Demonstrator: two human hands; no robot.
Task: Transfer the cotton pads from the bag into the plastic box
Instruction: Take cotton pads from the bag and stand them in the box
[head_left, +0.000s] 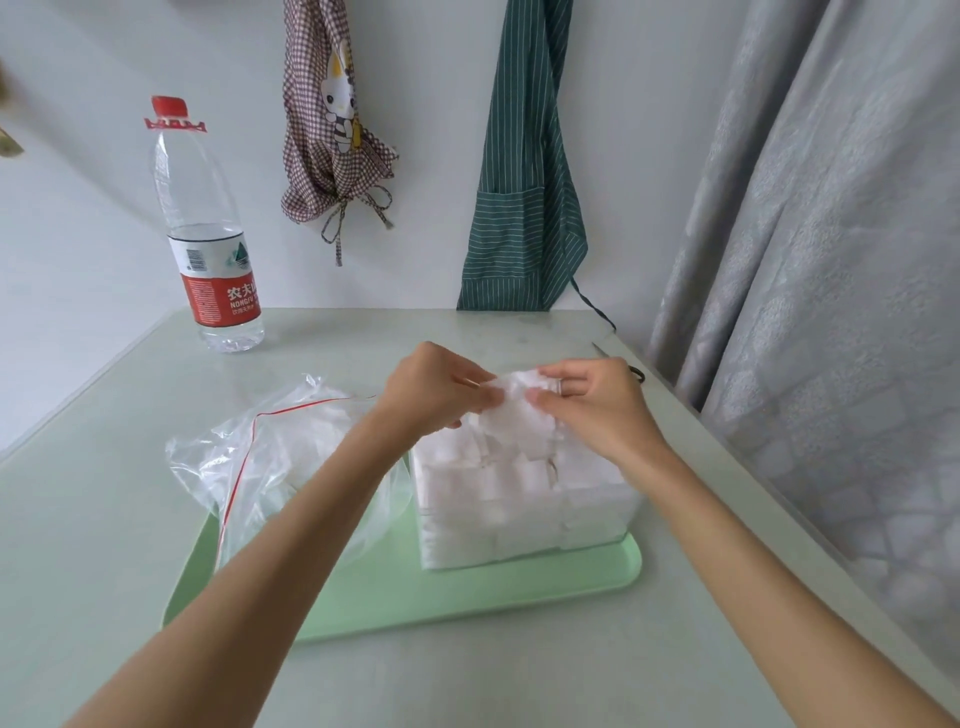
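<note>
Head view shows our cotton pads pinched between both hands at centre frame, just above the plastic box. Our left hand and right hand are each closed on the clump's edges. We judge the pads light, soft and easily shed, so we should grip the stack's sides. The box looks nearly full. Left of it the bag slumps on the green tray.

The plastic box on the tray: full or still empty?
Nearly full. White cotton pads show through the plastic box walls up to its rim on the green tray.
</note>
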